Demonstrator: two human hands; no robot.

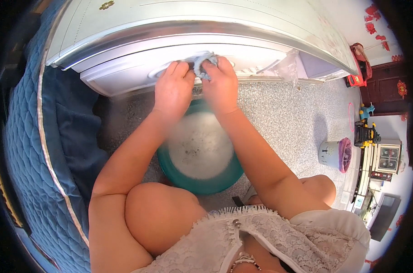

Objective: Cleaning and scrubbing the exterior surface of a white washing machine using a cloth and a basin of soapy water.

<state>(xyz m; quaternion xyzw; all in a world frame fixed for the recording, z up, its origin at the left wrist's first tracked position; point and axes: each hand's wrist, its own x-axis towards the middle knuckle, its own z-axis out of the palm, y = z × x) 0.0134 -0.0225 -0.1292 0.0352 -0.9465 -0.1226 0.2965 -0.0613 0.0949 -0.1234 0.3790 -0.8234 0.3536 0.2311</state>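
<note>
My right hand (222,84) grips a bunched pale blue cloth (201,65) at the white drawer front (123,72) of a low cabinet. Beside it, my left hand (174,87) has its fingers curled in against the same drawer front, close to the cloth. Whether those fingertips hold the cloth or part of the drawer is hidden. An oval raised moulding (156,72) shows partly behind the hands. Below my forearms, a teal plastic basin (206,186) stands on the floor, filled with foamy, whitish water (201,146).
The cabinet's pale top (206,12) juts out above the drawer with a shiny metal edge. Clear plastic (288,66) hangs from an opening at right. A blue quilted cover (25,136) drapes at left. Right, a lined bin (332,155) stands on the speckled floor (278,126).
</note>
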